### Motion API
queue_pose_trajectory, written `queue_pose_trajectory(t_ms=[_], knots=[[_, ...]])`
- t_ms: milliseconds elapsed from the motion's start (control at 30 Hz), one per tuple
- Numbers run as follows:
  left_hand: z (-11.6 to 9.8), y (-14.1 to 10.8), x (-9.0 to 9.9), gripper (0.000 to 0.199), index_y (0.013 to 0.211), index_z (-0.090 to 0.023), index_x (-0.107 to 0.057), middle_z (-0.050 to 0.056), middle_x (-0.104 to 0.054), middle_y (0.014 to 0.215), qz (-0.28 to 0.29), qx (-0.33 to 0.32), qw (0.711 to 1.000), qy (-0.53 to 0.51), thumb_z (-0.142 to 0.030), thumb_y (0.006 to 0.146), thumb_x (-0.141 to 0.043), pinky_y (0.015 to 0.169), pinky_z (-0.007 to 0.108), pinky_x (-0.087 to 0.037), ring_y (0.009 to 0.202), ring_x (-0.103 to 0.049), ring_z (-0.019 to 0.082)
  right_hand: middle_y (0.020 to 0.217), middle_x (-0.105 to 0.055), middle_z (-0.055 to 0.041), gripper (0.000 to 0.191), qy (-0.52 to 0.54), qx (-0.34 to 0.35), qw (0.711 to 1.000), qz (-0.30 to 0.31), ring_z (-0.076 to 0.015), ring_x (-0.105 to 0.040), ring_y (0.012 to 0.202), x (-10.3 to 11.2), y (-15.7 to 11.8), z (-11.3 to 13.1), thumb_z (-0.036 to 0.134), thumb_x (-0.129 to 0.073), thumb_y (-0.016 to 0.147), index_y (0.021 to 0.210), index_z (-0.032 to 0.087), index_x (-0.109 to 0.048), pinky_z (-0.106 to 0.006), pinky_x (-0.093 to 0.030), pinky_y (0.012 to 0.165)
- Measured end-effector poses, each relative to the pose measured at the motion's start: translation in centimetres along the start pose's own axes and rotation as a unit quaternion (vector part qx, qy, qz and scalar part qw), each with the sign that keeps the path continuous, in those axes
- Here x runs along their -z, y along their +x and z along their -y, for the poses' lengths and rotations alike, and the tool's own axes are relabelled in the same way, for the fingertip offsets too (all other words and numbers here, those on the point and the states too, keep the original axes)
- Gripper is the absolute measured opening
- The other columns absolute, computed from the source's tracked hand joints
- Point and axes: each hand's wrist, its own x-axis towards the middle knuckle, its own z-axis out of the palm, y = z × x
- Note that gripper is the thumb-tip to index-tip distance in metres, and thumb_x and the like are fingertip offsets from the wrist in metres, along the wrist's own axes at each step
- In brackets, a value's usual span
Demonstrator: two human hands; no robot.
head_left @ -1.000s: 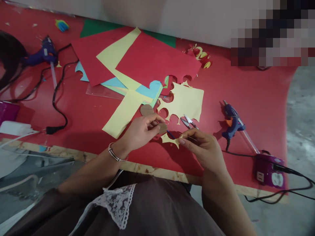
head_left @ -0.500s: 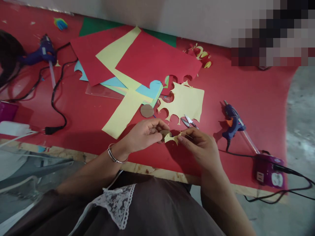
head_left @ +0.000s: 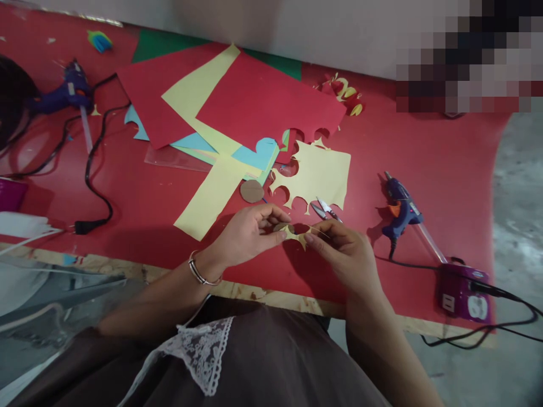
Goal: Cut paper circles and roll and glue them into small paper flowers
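Note:
A small curved-edged scrap of pale yellow paper (head_left: 292,233) stretches between my two hands above the red table. My left hand (head_left: 250,234) is closed, thumb on top of the scrap's left end. Just behind that end, by the left fingers, a small brown cardboard disc (head_left: 281,227) shows in part. My right hand (head_left: 345,246) pinches the scrap's right end between thumb and forefinger, and a thin pale strand sticks out over those fingers. Beyond the hands lie scissors (head_left: 326,209), another cardboard disc (head_left: 251,191) and a yellow sheet with round cut-outs (head_left: 324,172).
Red sheets (head_left: 271,93) and a yellow strip (head_left: 207,198) overlap farther back. On the right stands a glue gun (head_left: 401,206), corded near a purple power box (head_left: 462,294). Another glue gun (head_left: 72,90) and a black plug (head_left: 87,226) lie left. Someone's blurred figure is at upper right.
The disc by my left fingers has tilted flatter, and my left thumb has slid right over the scrap. My right hand keeps its pinch. The view has shifted slightly.

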Motion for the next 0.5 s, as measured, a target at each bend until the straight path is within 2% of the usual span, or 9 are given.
queue_pose_trajectory(t_ms=[167, 500], knots=[[0.23, 0.00, -0.13, 0.021, 0.102, -0.017, -0.071, 0.006, -0.075, 0.092, -0.010, 0.000, 1.000, 0.022, -0.029, 0.086, -0.078, 0.071, 0.029, -0.061, 0.081, -0.070, 0.015, 0.078, -0.074, -0.0024, 0.026, 0.003, -0.010, 1.000, -0.001, -0.0169, -0.064, 0.073, -0.06, -0.07, -0.06, 0.046, -0.079, 0.090, 0.082, 0.022, -0.073, -0.030, -0.049, 0.070], [0.09, 0.08, -0.32, 0.022, 0.100, -0.016, -0.069, 0.004, -0.073, 0.088, -0.008, 0.006, 1.000, 0.029, -0.030, 0.086, -0.077, 0.066, 0.026, -0.058, 0.077, -0.068, 0.014, 0.080, -0.073, -0.0031, 0.027, 0.000, -0.008, 1.000, 0.008, -0.0174, -0.063, 0.074, -0.06, -0.15, -0.18, 0.047, -0.078, 0.091, 0.084, 0.021, -0.073, -0.030, -0.049, 0.070]])
